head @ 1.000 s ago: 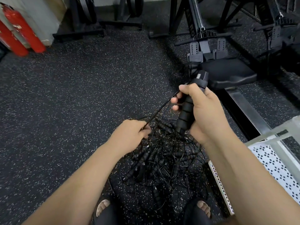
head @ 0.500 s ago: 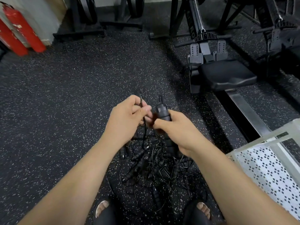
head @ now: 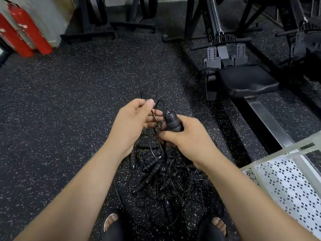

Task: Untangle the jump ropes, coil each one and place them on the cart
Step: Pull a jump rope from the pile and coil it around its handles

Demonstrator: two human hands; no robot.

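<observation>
A tangled pile of black jump ropes (head: 166, 176) with ribbed handles and thin cables lies on the speckled floor between my feet. My right hand (head: 187, 138) grips one black ribbed handle (head: 172, 121), its top end pointing up. My left hand (head: 132, 119) pinches the thin black cable (head: 157, 105) of that rope between thumb and fingers, just left of the handle; the cable loops above my fingers. The white perforated cart (head: 284, 181) stands at the lower right.
A rowing machine with a black seat (head: 243, 80) and a steel rail (head: 265, 119) stands to the right. Two red fire extinguishers (head: 22, 33) lean at the far left. Black rack bases (head: 97, 33) line the back. My sandalled feet (head: 111, 223) flank the pile.
My right hand has lowered the handle from high on the right to meet my left hand. My left hand has risen from the pile and slid along the cable, which now loops slack.
</observation>
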